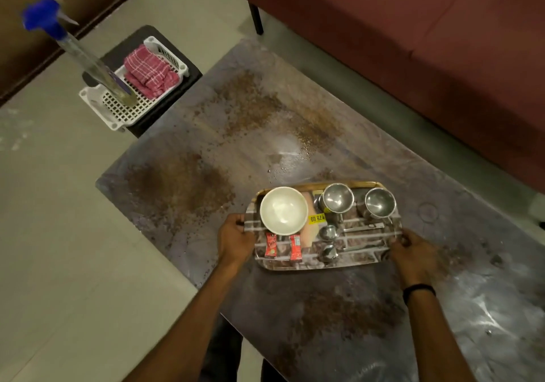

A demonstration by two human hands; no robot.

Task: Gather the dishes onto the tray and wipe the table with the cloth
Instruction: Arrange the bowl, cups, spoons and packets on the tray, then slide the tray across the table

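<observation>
Head camera looks down on a grey desk (pixel 206 145) with a tray (pixel 324 266) near its front edge. Both hands are clamped on the tray. The left hand (pixel 236 234) grips one short end and the right hand (pixel 413 252) grips the other, fingers curled over the rim. I cannot tell if the tray sits on the desk or is lifted a bit. On the tray are a white bowl (pixel 283 210), a first cup (pixel 337 198) and a second cup (pixel 380 203), both shiny metal, two spoons (pixel 328 232) and two red packets (pixel 270 244) just below the bowl. Brown crumbs (pixel 182 181) lie in patches on the desk. Past the far corner, a white basket (pixel 118 110) holds a folded pink cloth (pixel 150 72) and a spray bottle (pixel 88 57) with a blue top. A red sofa (pixel 413 42) stands behind the desk.
</observation>
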